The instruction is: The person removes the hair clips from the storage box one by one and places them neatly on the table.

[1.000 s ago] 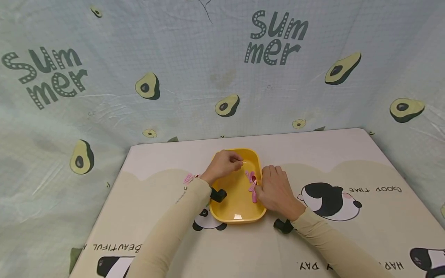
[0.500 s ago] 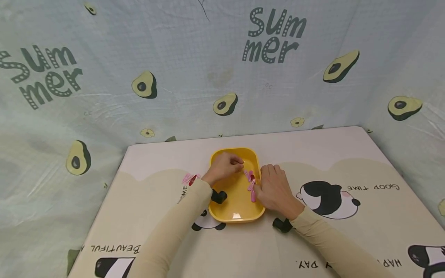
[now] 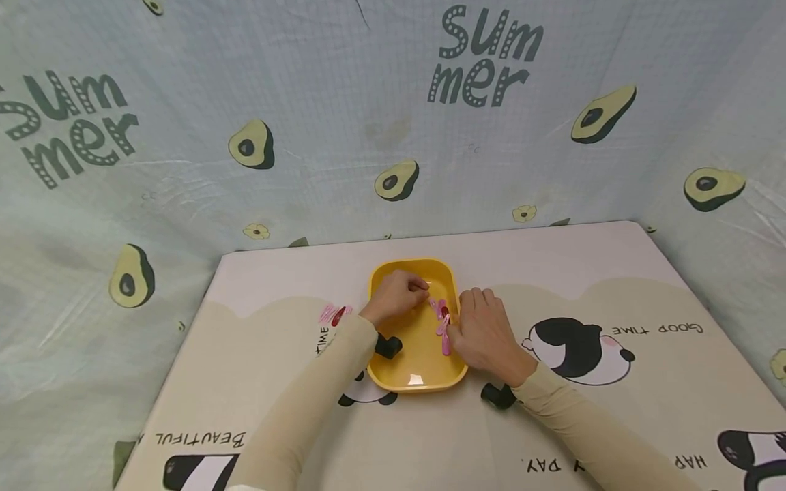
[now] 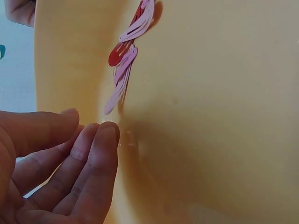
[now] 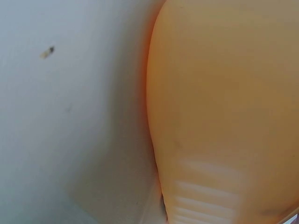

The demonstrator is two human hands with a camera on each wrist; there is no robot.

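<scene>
In the head view, we see a yellow tray on the printed tabletop. The left hand reaches in over the tray's left side, its fingers loosely bent near one another; whatever lies beneath the palm is hidden from us. The right hand grips the tray's right rim, thumb over the edge and the other fingers outside, their undersides out of sight. Pink clips and a red clip lie in the tray along its right wall; they overlap beside the right thumb, so we cannot count them. A panda print is partly covered by the tray.

In the left wrist view, we find the clips inside the tray, strung along the wall, with the topmost cut off by the frame. The left hand's fingers are bent with a gap between the tips, and we see nothing grasped in them. A small glint on the tray beside them is too faint for us to identify. Part of the right hand shows outside the tray wall, mostly cropped.

In the right wrist view, the blurred tray fills the right side; we cannot make out the right hand's grip there.
</scene>
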